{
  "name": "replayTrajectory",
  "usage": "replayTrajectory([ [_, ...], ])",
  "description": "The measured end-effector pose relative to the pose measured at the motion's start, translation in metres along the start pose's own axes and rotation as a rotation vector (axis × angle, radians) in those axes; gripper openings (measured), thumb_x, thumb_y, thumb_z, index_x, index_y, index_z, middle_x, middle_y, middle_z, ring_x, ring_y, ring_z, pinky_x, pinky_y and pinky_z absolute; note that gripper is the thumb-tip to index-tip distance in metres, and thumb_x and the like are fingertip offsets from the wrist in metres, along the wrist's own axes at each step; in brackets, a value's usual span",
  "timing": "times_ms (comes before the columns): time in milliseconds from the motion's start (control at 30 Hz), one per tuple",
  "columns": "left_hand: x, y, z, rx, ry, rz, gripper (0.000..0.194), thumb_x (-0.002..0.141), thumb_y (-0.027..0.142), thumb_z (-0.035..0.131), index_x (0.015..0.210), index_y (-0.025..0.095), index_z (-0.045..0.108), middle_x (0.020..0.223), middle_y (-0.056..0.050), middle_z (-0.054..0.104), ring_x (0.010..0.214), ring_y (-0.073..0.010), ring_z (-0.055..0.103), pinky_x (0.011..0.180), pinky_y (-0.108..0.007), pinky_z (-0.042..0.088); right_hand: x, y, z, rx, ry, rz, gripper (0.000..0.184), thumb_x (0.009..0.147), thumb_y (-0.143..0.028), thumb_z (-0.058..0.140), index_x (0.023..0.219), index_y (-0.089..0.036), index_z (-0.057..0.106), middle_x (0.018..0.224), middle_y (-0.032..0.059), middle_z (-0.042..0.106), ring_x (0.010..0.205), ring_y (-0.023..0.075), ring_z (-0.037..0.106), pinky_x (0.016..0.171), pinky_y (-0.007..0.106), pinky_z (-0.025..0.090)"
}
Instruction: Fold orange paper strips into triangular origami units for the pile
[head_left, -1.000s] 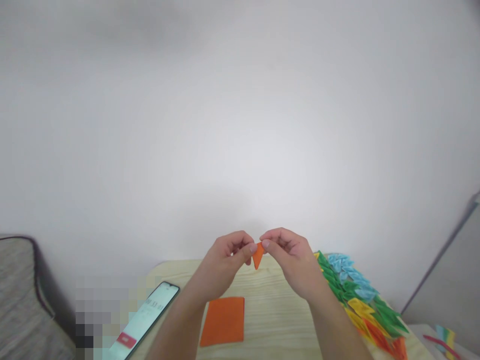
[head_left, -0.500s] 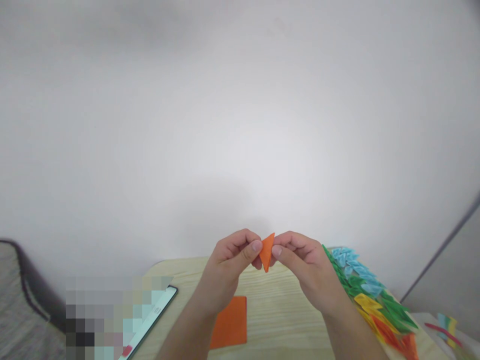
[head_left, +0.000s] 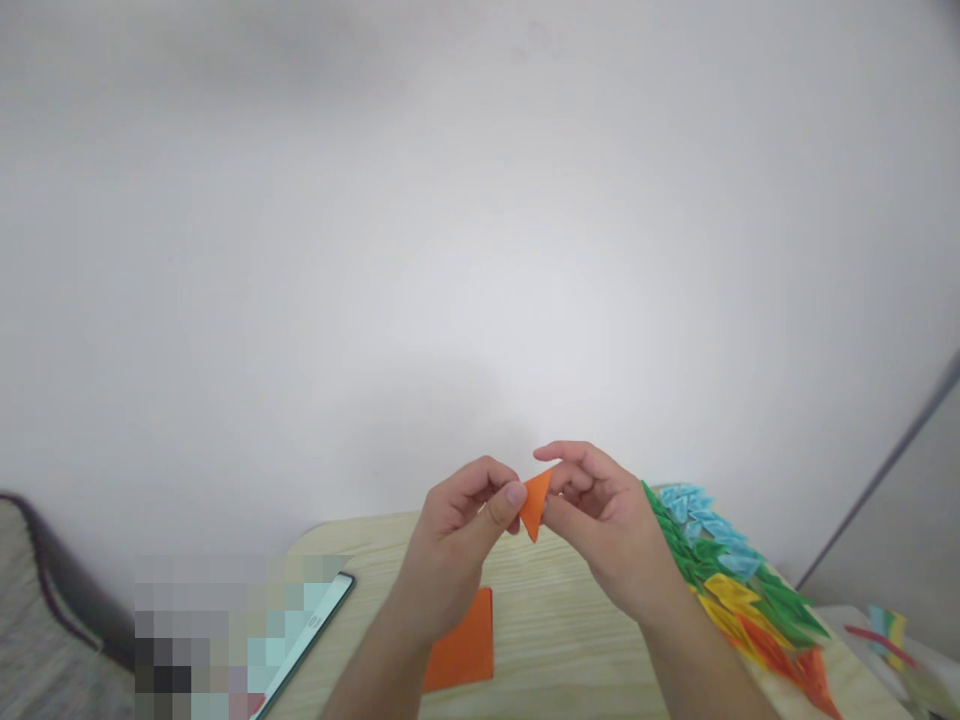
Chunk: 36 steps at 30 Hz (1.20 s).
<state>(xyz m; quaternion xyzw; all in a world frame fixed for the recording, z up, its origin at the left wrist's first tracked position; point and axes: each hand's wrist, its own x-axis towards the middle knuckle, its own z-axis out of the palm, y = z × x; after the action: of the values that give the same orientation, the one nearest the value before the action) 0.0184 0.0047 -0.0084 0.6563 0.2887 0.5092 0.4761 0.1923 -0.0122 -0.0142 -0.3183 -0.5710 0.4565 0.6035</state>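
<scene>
A small folded piece of orange paper (head_left: 535,502), pointed at its top right and bottom, is held up above the table. My left hand (head_left: 466,530) pinches its left edge between thumb and curled fingers. On the other side, my right hand (head_left: 606,525) has its thumb and bent fingers at the paper's right edge, while its index finger stretches out above. The right thumb's tip is partly hidden by the paper. Below my left wrist lies an orange paper square (head_left: 466,645), partly covered by the forearm.
Folded paper pieces in light blue (head_left: 709,530), green (head_left: 787,605), yellow (head_left: 739,600) and orange (head_left: 780,660) line the table's right side. A tablet-like screen (head_left: 311,625), partly pixelated, lies at the left. The pale wooden table (head_left: 570,650) meets a white wall (head_left: 480,250).
My right index finger has lifted off the folded paper and stretched out above it. The paper has turned slightly and shows a wider face. My left hand keeps its pinch.
</scene>
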Motion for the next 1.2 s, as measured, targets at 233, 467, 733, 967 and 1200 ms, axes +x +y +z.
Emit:
replayTrajectory([
  [233,-0.004,0.001,0.000,-0.083,0.039,0.069,0.019,0.090,0.040,0.077,0.098,0.023,0.074,0.083,-0.003,0.065,0.078,-0.0171,0.056,0.073,-0.030,0.044,0.002,-0.004,-0.001,0.223,-0.072,0.063,0.016,0.084,-0.029,0.086,0.093,-0.021,0.076,0.078,0.0011,0.076,0.068,0.0145,0.068,0.069,0.028,0.054],
  [467,-0.003,0.000,-0.004,-0.008,-0.027,0.225,0.022,0.088,0.036,0.080,0.109,0.029,0.083,0.097,-0.008,0.065,0.095,-0.0235,0.058,0.085,-0.037,0.047,0.001,-0.005,0.003,0.409,-0.153,0.187,0.019,0.081,-0.028,0.088,0.094,-0.021,0.076,0.087,0.0027,0.078,0.069,0.0135,0.065,0.068,0.027,0.052],
  [733,-0.001,-0.005,0.000,-0.013,0.064,0.231,0.016,0.088,0.034,0.079,0.102,0.026,0.083,0.095,-0.007,0.062,0.091,-0.0220,0.057,0.080,-0.036,0.048,0.000,-0.002,0.010,0.269,-0.088,0.131,0.016,0.084,-0.034,0.086,0.088,-0.021,0.078,0.066,-0.0017,0.071,0.063,0.0132,0.063,0.067,0.026,0.051],
  [967,0.002,-0.005,-0.003,0.032,0.108,0.238,0.006,0.091,0.029,0.077,0.095,0.025,0.079,0.089,-0.004,0.064,0.086,-0.0184,0.057,0.079,-0.033,0.046,-0.009,-0.009,0.009,-0.211,-0.022,-0.013,0.016,0.095,-0.034,0.072,0.095,-0.024,0.083,0.089,0.0043,0.077,0.087,0.0226,0.069,0.081,0.034,0.055],
  [1200,0.000,0.004,-0.013,0.249,0.068,0.156,0.013,0.094,0.033,0.074,0.088,0.022,0.076,0.084,-0.003,0.067,0.083,-0.0179,0.057,0.080,-0.032,0.045,-0.007,-0.023,0.003,-0.374,-0.190,-0.014,0.015,0.090,-0.015,0.068,0.085,-0.025,0.078,0.091,0.0003,0.072,0.083,0.0171,0.064,0.070,0.026,0.051],
])
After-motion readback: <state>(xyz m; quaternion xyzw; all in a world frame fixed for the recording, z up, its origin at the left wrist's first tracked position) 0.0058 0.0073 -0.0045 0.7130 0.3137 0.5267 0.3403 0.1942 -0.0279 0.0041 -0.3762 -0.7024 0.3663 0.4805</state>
